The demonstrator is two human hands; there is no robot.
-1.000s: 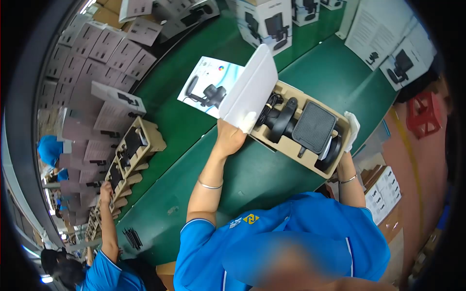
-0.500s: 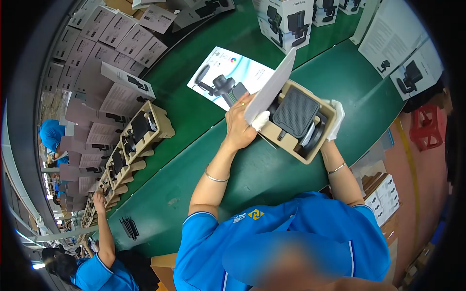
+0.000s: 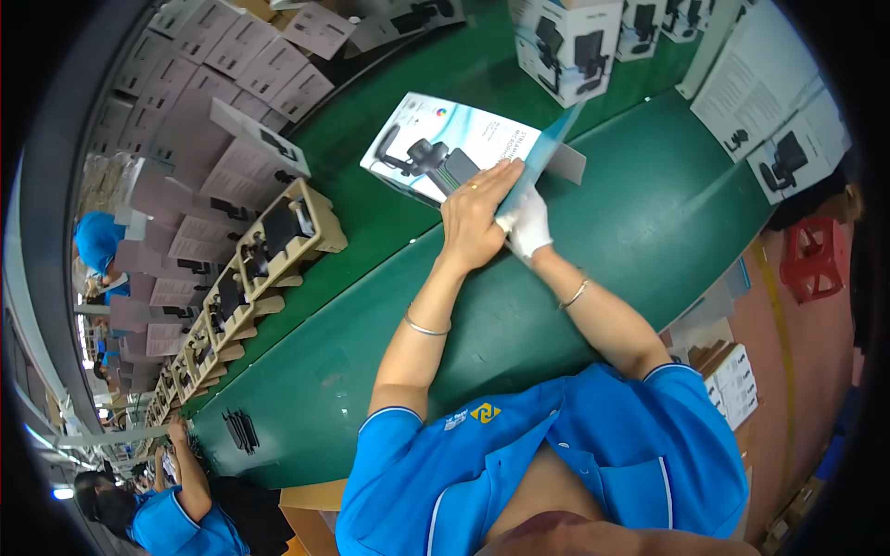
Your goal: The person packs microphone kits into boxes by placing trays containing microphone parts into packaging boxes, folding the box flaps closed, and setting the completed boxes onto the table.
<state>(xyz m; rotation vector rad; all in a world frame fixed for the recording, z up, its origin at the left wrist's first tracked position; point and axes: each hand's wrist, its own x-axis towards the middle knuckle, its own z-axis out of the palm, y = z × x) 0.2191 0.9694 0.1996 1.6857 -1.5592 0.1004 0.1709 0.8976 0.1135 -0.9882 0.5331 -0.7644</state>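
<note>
A white printed box (image 3: 482,139) with a microphone picture lies on the green bench, its raised blue-tinted flap (image 3: 547,148) at the right end. My left hand (image 3: 477,215) is bare apart from a white covering at the thumb tip; its fingers lie together along the flap with the thumb beneath. Close beside it, my right hand (image 3: 530,227), in a white glove, is at the box's open end. The flap and my left hand hide its fingertips. A smaller side flap (image 3: 566,165) sticks out to the right. The beige tray is out of sight.
Open boxes with beige trays (image 3: 320,218) line the left side. Stacked cartons (image 3: 204,37) stand at the upper left, printed boxes (image 3: 567,46) at the top. Black strips (image 3: 240,431) lie on the bench. A co-worker (image 3: 176,514) is at the lower left, a red stool (image 3: 816,259) at the right.
The beige tray with the black device has gone from view at the box's open end. My right hand has moved left, close to my left hand. The flap has tilted and shifted right.
</note>
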